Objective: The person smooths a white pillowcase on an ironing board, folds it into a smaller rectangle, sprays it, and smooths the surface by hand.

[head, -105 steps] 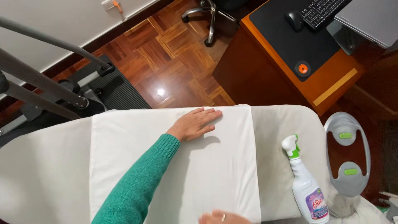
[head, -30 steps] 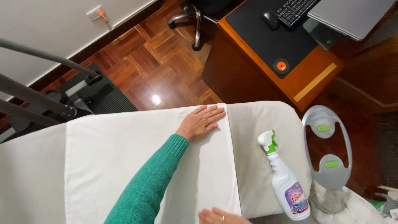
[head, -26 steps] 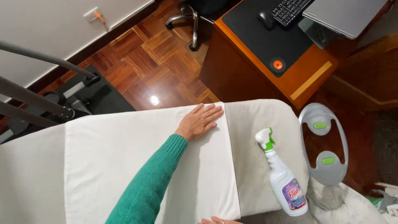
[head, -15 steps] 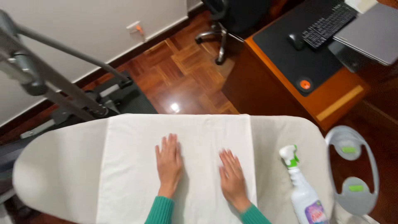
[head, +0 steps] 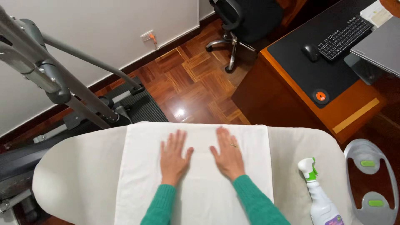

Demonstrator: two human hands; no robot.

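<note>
Ironing board [head: 75,175], folded white cloth [head: 196,133] on top.
Now both palms down, left hand [head: 174,157] and right hand [head: 227,153], fingers spread flat, gripping nothing.

Home room | ironing board [head: 79,175] | treadmill [head: 62,89] | parquet floor [head: 196,89] | desk [head: 346,108] with keyboard [head: 344,38]

Bare padded grey ironing board [head: 75,175] lies open at the frame's left. At lower right, your way meets a white green-capped spray bottle [head: 321,200].
</note>
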